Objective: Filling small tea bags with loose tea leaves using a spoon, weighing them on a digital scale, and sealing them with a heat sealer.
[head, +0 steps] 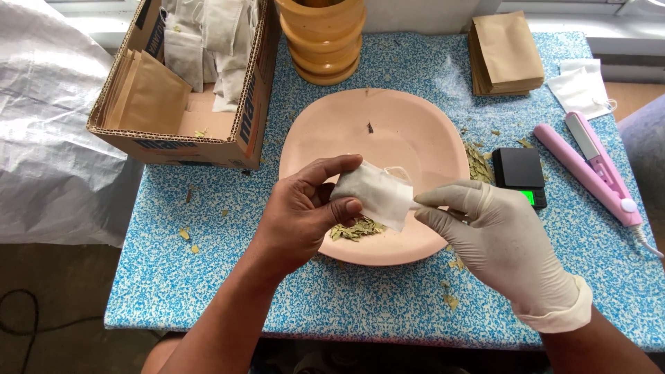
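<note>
My bare left hand [299, 208] grips a small white cloth pouch [376, 193] by its left end, thumb on top and fingers curled beneath. My right hand [500, 241], in a white glove, pinches the pouch's right edge with thumb and forefinger. The pouch hangs just above a large pink plate [409, 135]. A small heap of dried green leaves [357, 229] lies on the plate's near side, partly hidden by my left hand.
A cardboard box [239, 104] with white pouches and brown paper bags stands at the back left. A wooden mortar [323, 38], a stack of brown bags [506, 55], a small black scale [521, 174], a pink heat sealer [596, 170] and a white mask [580, 88] sit on the blue speckled table [208, 277].
</note>
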